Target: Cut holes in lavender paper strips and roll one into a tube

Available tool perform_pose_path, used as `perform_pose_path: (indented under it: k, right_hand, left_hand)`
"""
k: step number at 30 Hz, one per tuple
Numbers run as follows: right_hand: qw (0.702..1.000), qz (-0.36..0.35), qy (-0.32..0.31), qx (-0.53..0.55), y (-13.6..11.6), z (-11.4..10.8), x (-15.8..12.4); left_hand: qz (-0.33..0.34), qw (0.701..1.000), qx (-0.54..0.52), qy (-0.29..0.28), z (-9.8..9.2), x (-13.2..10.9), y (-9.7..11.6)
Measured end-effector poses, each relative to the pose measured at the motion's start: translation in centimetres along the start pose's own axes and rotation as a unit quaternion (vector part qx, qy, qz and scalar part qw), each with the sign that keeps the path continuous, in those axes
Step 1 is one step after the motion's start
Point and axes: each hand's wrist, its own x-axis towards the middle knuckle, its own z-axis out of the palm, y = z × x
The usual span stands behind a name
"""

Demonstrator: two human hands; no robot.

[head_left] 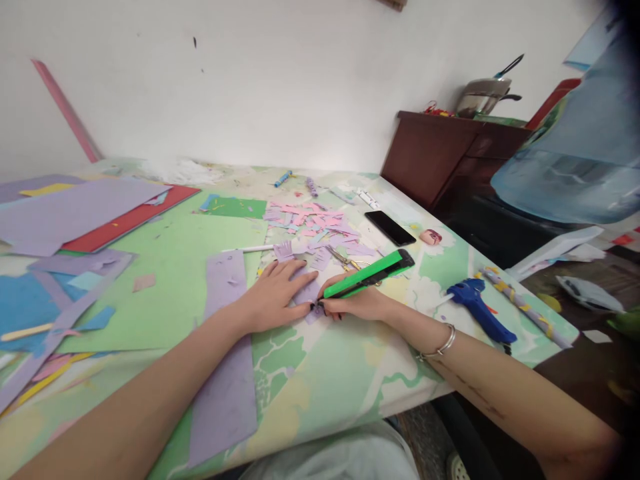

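A green cutter (373,273) is clasped in the right grip (356,303), its blade hidden; lilac paper (311,293) is pinned under the flat, spread left grip (277,293).

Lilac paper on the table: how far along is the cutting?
Done, it seems: a heap of pink and lilac offcuts lies behind the hands. In hand: the left hand presses flat on a small lilac piece while the right hand holds the green cutter, tip at that piece. Possibly left: the long lilac strip under the left forearm and the lilac sheet at far left look whole.
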Motion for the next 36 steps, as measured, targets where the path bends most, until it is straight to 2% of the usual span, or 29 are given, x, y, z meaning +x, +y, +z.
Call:
perform_pose_path:
  k: [26,31,36]
  right_hand:
    - [0.999,-0.026,-0.028,-0.003,0.31,-0.31,0.02]
    - [0.999,-0.030,-0.019,-0.006,0.54,-0.20,-0.03]
    - [0.998,-0.022,0.007,-0.062,0.46,0.12,-0.15]
  left_hand:
    - [-0.008,1.000,-0.008,-0.017,-0.39,0.24,0.21]
    - [-0.010,1.000,-0.009,-0.017,-0.37,0.18,0.25]
    - [-0.027,1.000,0.013,-0.008,-0.17,0.28,-0.14]
